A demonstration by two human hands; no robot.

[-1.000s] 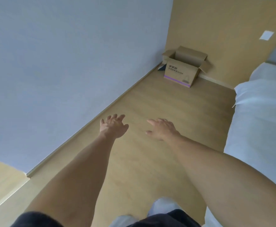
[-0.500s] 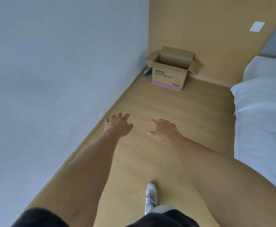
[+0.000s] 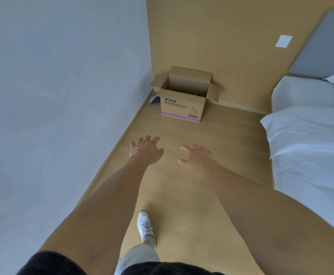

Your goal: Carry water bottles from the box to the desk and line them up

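An open cardboard box (image 3: 182,108) with printed text and a purple stripe stands on the wooden floor in the far corner. Inside it I can make out the red caps of bottles (image 3: 191,93), mostly hidden by the front wall. My left hand (image 3: 144,150) and my right hand (image 3: 196,156) are stretched out ahead of me over the floor, fingers spread and holding nothing, well short of the box. No desk is in view.
A grey wall (image 3: 59,96) runs along the left and a bed with white bedding (image 3: 309,147) fills the right, leaving a strip of floor between them. A dark object (image 3: 155,100) lies left of the box. My white shoe (image 3: 146,227) is stepping forward.
The view has moved forward and turned toward the box, which is now nearer and shows its inside. Both hands stay outstretched and empty. My foot has stepped forward.
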